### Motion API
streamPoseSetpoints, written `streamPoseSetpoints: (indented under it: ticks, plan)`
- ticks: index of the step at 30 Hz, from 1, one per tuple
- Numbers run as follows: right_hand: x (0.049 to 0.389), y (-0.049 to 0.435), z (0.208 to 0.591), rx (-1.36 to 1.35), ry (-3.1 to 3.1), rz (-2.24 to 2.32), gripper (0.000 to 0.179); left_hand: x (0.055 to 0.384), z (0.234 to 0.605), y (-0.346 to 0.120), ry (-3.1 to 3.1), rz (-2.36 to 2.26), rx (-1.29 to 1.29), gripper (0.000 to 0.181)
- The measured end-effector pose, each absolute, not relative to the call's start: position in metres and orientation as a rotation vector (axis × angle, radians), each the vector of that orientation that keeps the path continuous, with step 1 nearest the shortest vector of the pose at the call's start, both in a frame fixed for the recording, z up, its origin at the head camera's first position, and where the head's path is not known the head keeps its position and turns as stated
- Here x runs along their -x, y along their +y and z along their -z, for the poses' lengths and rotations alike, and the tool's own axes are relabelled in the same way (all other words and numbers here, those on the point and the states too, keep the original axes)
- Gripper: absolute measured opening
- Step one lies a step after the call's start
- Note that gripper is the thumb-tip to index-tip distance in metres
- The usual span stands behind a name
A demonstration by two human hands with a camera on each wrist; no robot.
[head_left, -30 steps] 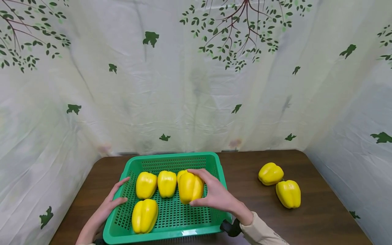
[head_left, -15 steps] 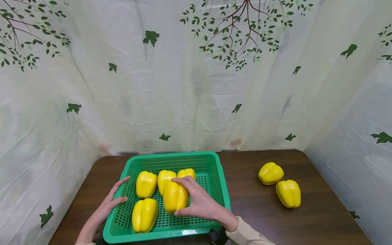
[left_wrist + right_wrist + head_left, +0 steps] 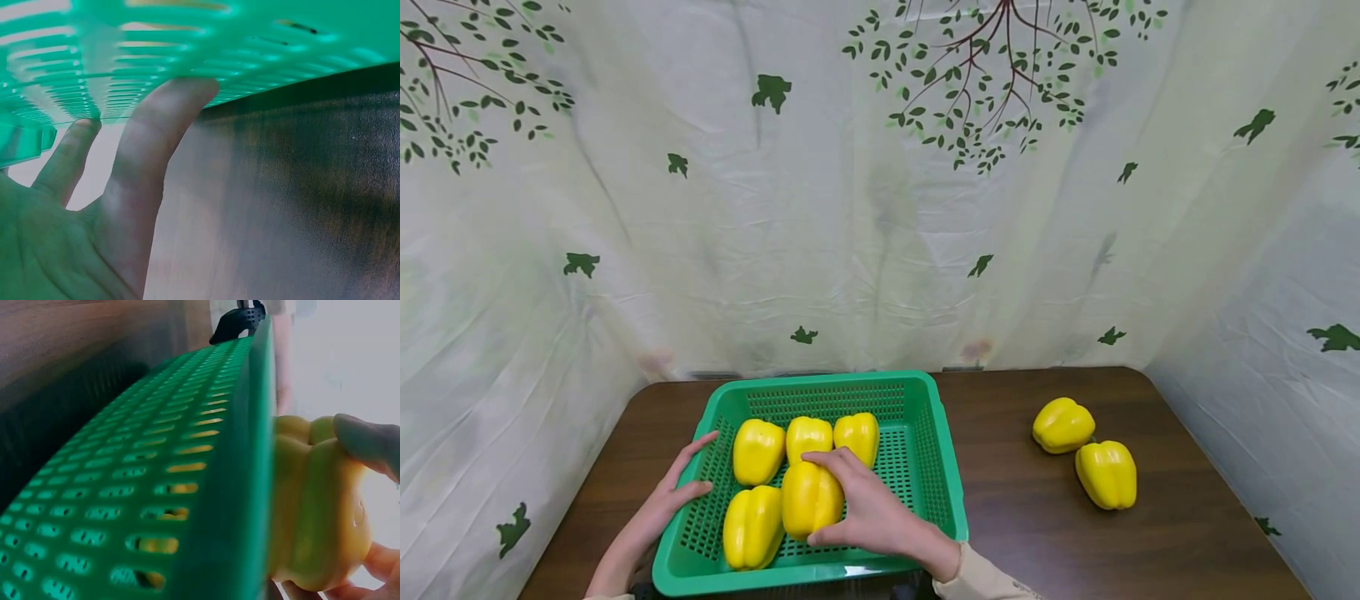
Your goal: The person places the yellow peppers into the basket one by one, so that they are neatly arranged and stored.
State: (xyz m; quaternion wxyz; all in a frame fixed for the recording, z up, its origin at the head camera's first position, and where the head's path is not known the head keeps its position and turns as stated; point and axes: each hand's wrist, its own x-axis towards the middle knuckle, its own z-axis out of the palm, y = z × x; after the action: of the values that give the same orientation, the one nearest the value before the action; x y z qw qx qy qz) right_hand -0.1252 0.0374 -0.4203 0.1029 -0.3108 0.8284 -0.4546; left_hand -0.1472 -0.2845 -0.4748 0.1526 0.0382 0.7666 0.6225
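My right hand (image 3: 876,510) grips a yellow bell pepper (image 3: 811,502) between thumb and fingers, low inside the green plastic basket (image 3: 958,483). That pepper is beside another yellow bell pepper (image 3: 752,529) at the front left. Three more stand along the back: a left one (image 3: 758,452), a middle one (image 3: 809,439) and a right one (image 3: 857,437). In the right wrist view the held pepper (image 3: 315,512) shows behind the basket's rim (image 3: 256,456). At the basket's left side is my left hand (image 3: 662,504); its straight fingers (image 3: 150,134) touch the slotted wall in the left wrist view.
Two more yellow bell peppers lie on the brown table (image 3: 1000,533) to the right, a rear one (image 3: 1063,426) and a front one (image 3: 1107,475). A pale curtain (image 3: 880,208) printed with leaves hangs behind and at both sides.
My right hand has carried its bell pepper left and toward the front, from before the back-right pepper to beside the front-left one. The left hand has stayed put.
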Motion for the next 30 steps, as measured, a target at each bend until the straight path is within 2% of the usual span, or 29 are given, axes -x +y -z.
streamPoseSetpoints:
  ticks: [30]
  plan:
    - [0.123,0.019,0.448,0.787,2.558,1.209,0.08,0.146,0.474,-0.284,2.231,-1.778,-0.131,0.064]
